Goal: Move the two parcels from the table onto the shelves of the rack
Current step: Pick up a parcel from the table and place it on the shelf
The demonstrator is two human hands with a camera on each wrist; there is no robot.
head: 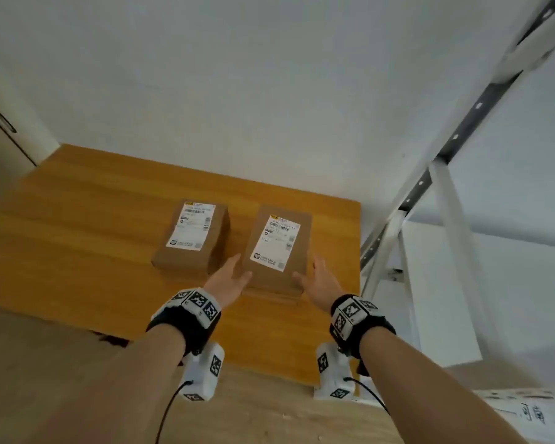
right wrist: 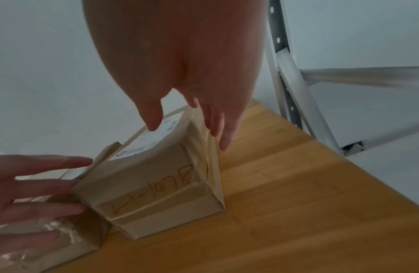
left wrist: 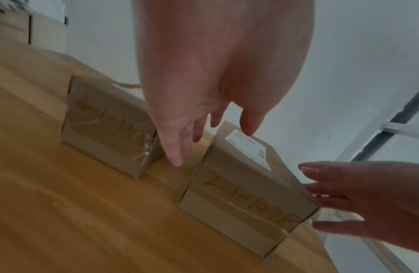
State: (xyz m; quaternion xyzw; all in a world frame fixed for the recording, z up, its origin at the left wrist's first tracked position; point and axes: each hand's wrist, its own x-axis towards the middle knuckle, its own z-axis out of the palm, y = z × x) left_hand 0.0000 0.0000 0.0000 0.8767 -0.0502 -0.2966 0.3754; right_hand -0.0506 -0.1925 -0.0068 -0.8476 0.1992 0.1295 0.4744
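Head view: two brown cardboard parcels lie side by side on the wooden bench (head: pixel 93 225), each with a white shipping label on top. The left parcel (head: pixel 191 238) sits untouched; the right parcel (head: pixel 277 248) lies nearer the bench's right edge, with the grey-and-white metal rack (head: pixel 436 174) standing just beyond that edge. The left hand (head: pixel 229 278) is at the right parcel's left near corner and the right hand (head: pixel 321 280) at its right near corner, fingers of both spread wide and extended, one hand on each flank of the box; actual contact cannot be confirmed from here. Both wrists carry black bands with coded marker blocks. Left wrist view: the left hand's fingers (left wrist: pixel 175 147) point down into the gap between the two parcels, straight and loosely splayed, holding nothing. The right parcel (left wrist: pixel 245 186) shows handwritten "2-1-1478" on its near face; the right hand (left wrist: pixel 372 203) reaches in from the far side, fingers straight, tips at the box's edge. The left parcel (left wrist: pixel 107 127) has clear tape over its end. Right wrist view: the right hand's fingers (right wrist: pixel 217 129) run along the taped right side of the right parcel (right wrist: pixel 157 181), extended, not curled round it. The left hand (right wrist: pixel 35 186) comes in from the opposite side, fingers straight, tips against the box's left face. The rack upright (right wrist: pixel 283 73) stands behind the bench corner.
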